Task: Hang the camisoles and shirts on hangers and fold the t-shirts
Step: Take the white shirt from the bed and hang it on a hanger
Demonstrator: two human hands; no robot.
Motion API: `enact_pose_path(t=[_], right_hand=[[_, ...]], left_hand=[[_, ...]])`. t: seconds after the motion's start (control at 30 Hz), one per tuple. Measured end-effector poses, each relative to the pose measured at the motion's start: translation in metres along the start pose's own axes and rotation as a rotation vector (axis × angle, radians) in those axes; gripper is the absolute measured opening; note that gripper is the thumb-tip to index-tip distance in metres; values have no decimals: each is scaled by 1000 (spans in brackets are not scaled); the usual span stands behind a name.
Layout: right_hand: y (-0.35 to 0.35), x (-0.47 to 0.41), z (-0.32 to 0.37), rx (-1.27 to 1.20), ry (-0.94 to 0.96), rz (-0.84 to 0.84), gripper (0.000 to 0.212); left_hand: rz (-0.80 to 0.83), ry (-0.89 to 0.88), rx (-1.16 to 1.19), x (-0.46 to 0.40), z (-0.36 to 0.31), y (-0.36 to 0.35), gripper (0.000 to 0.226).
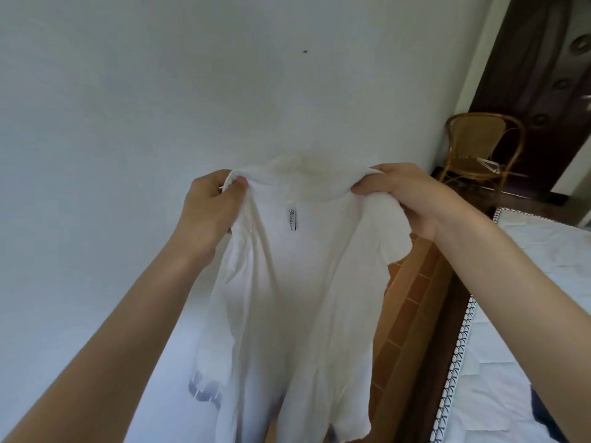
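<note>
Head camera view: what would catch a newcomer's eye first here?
A white shirt fills the middle, held up by its shoulders, the left hand and right hand each gripping one side. A small label shows inside the collar. At far right, a wicker chair stands by a dark door.
</note>
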State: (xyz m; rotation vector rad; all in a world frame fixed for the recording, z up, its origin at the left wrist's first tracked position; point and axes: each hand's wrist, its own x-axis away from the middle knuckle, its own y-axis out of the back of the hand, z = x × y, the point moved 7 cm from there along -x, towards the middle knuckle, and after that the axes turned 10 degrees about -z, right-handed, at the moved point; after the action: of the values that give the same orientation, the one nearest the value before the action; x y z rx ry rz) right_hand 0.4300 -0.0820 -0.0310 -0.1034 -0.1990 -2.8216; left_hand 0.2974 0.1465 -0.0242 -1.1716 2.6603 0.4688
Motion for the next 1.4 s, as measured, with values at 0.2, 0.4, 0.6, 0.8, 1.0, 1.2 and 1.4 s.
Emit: enact_pose_path(t=[0.2,0.4,0.6,0.8,1.0,1.2,1.4], right_hand=[[50,-66,-6,-28,-40,-84,40],[100,-117,-14,-93,-23,-239,16],[148,-185,-16,-105,14,-385,6],[189,-273,-15,-53,-5,-527,16],[240,-359,-2,44,-22,-679,8],[286,-424,0,89,-14,-798,6],[329,-499,-14,113,-26,-833,26]], left_hand=[[25,51,73,-54,10,-86,26],[75,44,133,-103,10,-178,24],[183,14,122,-156,10,-279,30],[385,-18,149,-228,11,-390,15],[529,-67,139,-290,-4,-486,23],[591,-55,140,-332,-1,-568,16],[629,1,163,-365,15,-645,6]])
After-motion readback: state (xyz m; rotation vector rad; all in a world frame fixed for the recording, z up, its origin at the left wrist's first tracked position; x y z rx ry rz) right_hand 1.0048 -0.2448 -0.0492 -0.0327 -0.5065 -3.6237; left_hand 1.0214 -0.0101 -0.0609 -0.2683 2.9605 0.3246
